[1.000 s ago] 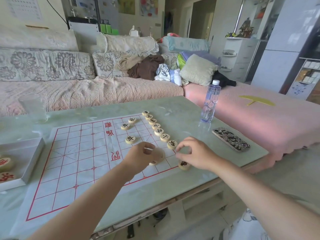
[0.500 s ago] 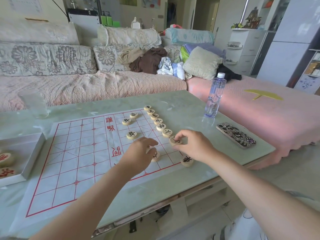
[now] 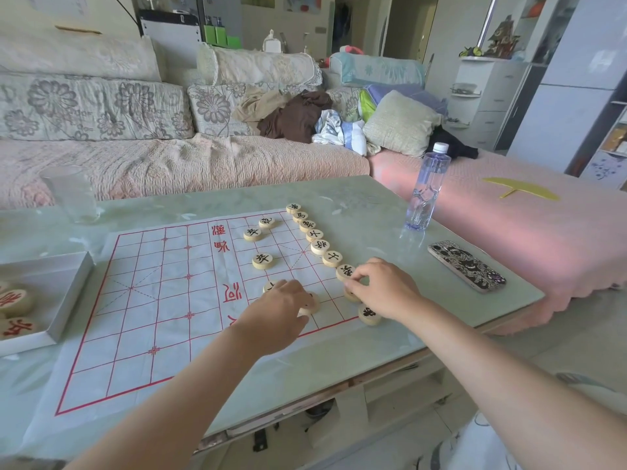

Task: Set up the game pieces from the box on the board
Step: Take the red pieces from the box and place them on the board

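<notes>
While both hands are down on the right half of the board [image 3: 152, 300], left to right: box [image 3: 69, 293] sits open at the far left of the table [image 3: 373, 205], with red-lettered discs [image 3: 15, 301] in it, not yet laid out. Behind it, a glass [image 3: 73, 195]. That board is a thin creased sheet lying flat on the glossy top.

Three black-lettered discs [image 3: 263, 261] stand apart on its right half. Next, left hand [image 3: 274, 315]: knuckles up, fingers curled over the near disc [image 3: 311, 306]. Reads as gripping it, contact points hidden. One half-hidden disc [image 3: 269, 286] peeks out just beyond that hand.

Along the right edge runs the back row [image 3: 315, 235], discs touching or nearly so. Then right hand [image 3: 383, 290]: fingers bent down, thumb and index tips at the rim of the row-end disc [image 3: 346, 271], with a covered disc [image 3: 351, 296] partly under it. Can't tell whether it pinches either or just nudges. Just beside the wrist lies the corner disc [image 3: 369, 315]. Off-board to the right: bottle [image 3: 427, 188] and phone [image 3: 466, 266].

Handling, my read: discs look wooden, so light, stiff, not fragile, smooth-faced. Take by the rim, thumb against one or two fingers, lift and set down. Avoid sliding: sheet looks light enough to ruck or shift, and neighbours are close enough to get knocked.
</notes>
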`<state>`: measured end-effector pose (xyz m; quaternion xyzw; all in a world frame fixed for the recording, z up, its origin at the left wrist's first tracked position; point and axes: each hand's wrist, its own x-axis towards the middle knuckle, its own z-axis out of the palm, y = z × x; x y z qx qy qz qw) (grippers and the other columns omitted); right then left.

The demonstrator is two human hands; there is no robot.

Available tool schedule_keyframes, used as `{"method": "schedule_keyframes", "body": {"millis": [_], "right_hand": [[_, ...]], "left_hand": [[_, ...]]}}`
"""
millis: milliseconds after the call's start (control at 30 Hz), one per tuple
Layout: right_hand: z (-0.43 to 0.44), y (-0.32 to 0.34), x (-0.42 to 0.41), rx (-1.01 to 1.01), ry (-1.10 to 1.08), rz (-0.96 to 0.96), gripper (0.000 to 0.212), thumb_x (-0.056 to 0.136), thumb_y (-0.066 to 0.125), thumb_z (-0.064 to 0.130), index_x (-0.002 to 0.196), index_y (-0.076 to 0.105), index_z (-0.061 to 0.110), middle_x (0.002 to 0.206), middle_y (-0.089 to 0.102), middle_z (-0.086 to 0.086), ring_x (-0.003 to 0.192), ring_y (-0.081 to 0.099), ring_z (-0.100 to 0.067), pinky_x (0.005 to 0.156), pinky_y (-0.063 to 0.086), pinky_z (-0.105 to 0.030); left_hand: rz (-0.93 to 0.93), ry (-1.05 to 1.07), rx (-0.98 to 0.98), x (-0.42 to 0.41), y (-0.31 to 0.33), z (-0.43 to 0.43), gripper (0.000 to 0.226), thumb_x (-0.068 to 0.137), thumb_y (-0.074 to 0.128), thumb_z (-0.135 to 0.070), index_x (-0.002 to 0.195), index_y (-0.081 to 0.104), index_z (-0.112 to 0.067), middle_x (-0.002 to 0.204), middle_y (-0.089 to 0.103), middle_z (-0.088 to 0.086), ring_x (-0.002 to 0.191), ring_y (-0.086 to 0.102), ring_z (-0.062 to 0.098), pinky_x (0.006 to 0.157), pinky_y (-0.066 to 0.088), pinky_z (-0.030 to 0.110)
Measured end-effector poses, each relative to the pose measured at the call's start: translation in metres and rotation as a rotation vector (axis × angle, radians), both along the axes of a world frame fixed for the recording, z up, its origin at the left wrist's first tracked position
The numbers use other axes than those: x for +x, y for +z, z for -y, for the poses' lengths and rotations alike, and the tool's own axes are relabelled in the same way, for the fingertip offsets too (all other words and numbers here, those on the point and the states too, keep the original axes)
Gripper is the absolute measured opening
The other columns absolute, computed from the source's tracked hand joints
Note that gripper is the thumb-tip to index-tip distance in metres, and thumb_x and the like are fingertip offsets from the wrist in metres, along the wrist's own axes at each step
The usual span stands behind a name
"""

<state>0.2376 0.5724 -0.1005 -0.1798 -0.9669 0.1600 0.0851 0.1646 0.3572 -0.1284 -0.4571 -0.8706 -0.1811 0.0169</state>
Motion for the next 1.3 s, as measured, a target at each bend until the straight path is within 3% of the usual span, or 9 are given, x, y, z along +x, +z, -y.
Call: {"method": "schedule_keyframes", "body": {"millis": [267,433,600,700,867,1033,1133,1233,1300], "right_hand": [[0.054,0.015,-0.016,-0.024,0.22,-0.019,0.013,0.091,0.059,0.037,0.092,0.07,0.03,0.099,0.066,0.013,0.09,0.059,-0.013,0.073,0.044,-0.028],[0.115,0.03,-0.041,-0.215,0.366,-0.03,0.014,0.093,0.059,0.033,0.095,0.071,0.025,0.096,0.07,0.011,0.057,0.054,0.009,0.055,0.037,-0.016],[0.182,0.032,-0.078,-0.279,0.476,-0.026,0.016,0.094,0.061,0.03,0.1,0.073,0.022,0.099,0.071,0.01,0.089,0.062,-0.007,0.077,0.047,-0.021],[0.229,0.034,-0.104,-0.269,0.578,-0.023,0.015,0.094,0.061,0.028,0.1,0.074,0.023,0.099,0.07,0.011,0.088,0.059,-0.007,0.072,0.041,-0.017],[0.314,0.034,-0.147,-0.235,0.711,0.015,0.015,0.093,0.061,0.026,0.102,0.073,0.024,0.103,0.072,0.006,0.091,0.062,-0.012,0.081,0.046,-0.025],[0.386,0.032,-0.182,-0.141,0.793,0.086,0.022,0.091,0.056,0.02,0.106,0.068,0.032,0.108,0.066,0.009,0.099,0.062,-0.016,0.089,0.051,-0.033],[0.418,0.03,-0.197,-0.091,0.82,0.1,0.02,0.09,0.06,0.03,0.108,0.068,0.032,0.113,0.066,0.006,0.104,0.06,-0.018,0.09,0.05,-0.032],[0.444,0.022,-0.211,-0.11,0.82,0.085,0.038,0.082,0.066,0.061,0.108,0.068,0.033,0.107,0.067,0.012,0.099,0.062,-0.014,0.087,0.05,-0.029],[0.457,0.015,-0.216,-0.062,0.844,0.083,0.042,0.083,0.064,0.063,0.111,0.068,0.032,0.105,0.066,0.01,0.097,0.063,-0.015,0.086,0.052,-0.032]], "left_hand": [[-0.034,0.077,0.117,-0.012,0.016,0.035,0.038,0.093,0.056,-0.032,0.131,0.053,-0.028,0.12,0.055,-0.007,0.116,0.045,0.014,0.091,0.047,0.035],[-0.033,0.24,0.157,-0.033,0.031,0.093,0.034,0.093,0.056,-0.03,0.127,0.056,-0.025,0.105,0.058,-0.007,0.097,0.045,0.009,0.083,0.046,0.028],[0.011,0.426,0.141,-0.053,0.04,0.167,0.03,0.093,0.057,-0.031,0.122,0.059,-0.025,0.101,0.058,-0.007,0.092,0.049,0.011,0.078,0.041,0.024],[0.051,0.535,0.162,-0.06,0.042,0.21,0.028,0.092,0.057,-0.031,0.119,0.061,-0.027,0.102,0.061,-0.007,0.095,0.055,0.013,0.081,0.045,0.027],[0.016,0.673,0.183,-0.07,0.042,0.286,0.025,0.088,0.059,-0.022,0.113,0.066,-0.023,0.098,0.062,-0.004,0.096,0.056,0.019,0.076,0.036,0.024],[-0.013,0.838,0.201,-0.079,0.04,0.357,0.029,0.088,0.058,-0.018,0.115,0.068,-0.023,0.114,0.061,0.004,0.11,0.052,0.026,0.091,0.039,0.031],[-0.025,0.893,0.18,-0.081,0.04,0.383,0.035,0.089,0.055,-0.014,0.121,0.065,-0.024,0.12,0.058,0.004,0.116,0.047,0.026,0.096,0.035,0.031],[-0.009,0.877,0.149,-0.086,0.037,0.397,0.029,0.088,0.053,-0.011,0.112,0.067,-0.022,0.094,0.053,-0.005,0.102,0.049,0.023,0.082,0.033,0.027],[0.06,0.88,0.121,-0.091,0.032,0.406,0.027,0.087,0.053,-0.013,0.108,0.065,-0.023,0.09,0.055,-0.007,0.095,0.052,0.021,0.075,0.037,0.027]]}}
